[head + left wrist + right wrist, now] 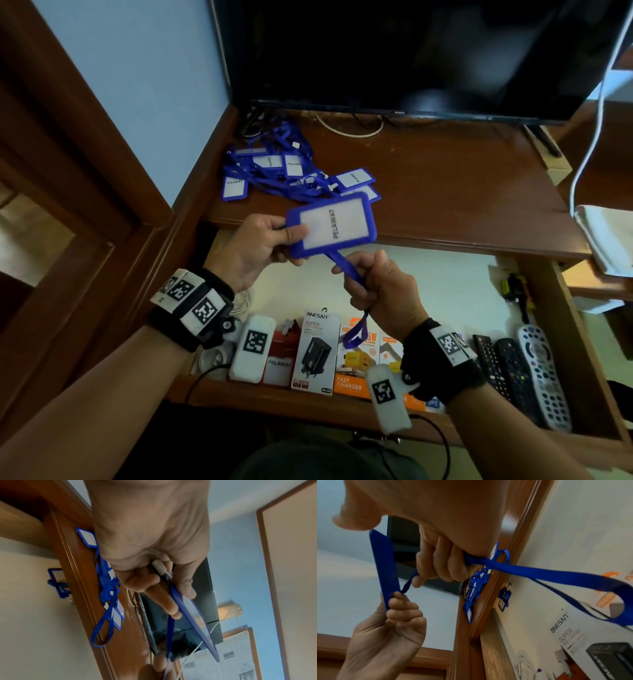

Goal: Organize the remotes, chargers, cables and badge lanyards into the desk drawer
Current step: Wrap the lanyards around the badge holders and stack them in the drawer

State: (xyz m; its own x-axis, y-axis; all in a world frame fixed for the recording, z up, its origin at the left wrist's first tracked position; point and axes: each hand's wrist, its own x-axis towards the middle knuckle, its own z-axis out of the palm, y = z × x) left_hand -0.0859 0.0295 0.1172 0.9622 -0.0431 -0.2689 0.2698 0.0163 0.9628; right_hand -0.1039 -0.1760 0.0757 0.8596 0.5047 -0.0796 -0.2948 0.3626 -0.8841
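My left hand (pixel 270 241) pinches a blue badge holder (pixel 334 224) with a white card above the open drawer (pixel 455 291). Its blue lanyard strap (pixel 346 267) runs down through my right hand (pixel 376 287), whose fingers curl round it; a loop of strap (pixel 356 332) hangs below. In the left wrist view the holder (pixel 195 620) shows edge-on between thumb and fingers. The right wrist view shows the strap (pixel 539 573) leaving my fist. A pile of blue badges and lanyards (pixel 291 171) lies on the desk's back left. Charger boxes (pixel 317 353) and remotes (pixel 524 373) lie in the drawer.
A dark monitor (pixel 411 54) stands at the back of the wooden desk (pixel 445 178), with a white cable (pixel 352 132) under it. Another white cable (pixel 596 130) hangs at right above folded cloth (pixel 606 236). White coiled cable (pixel 214 358) sits in the drawer's left corner.
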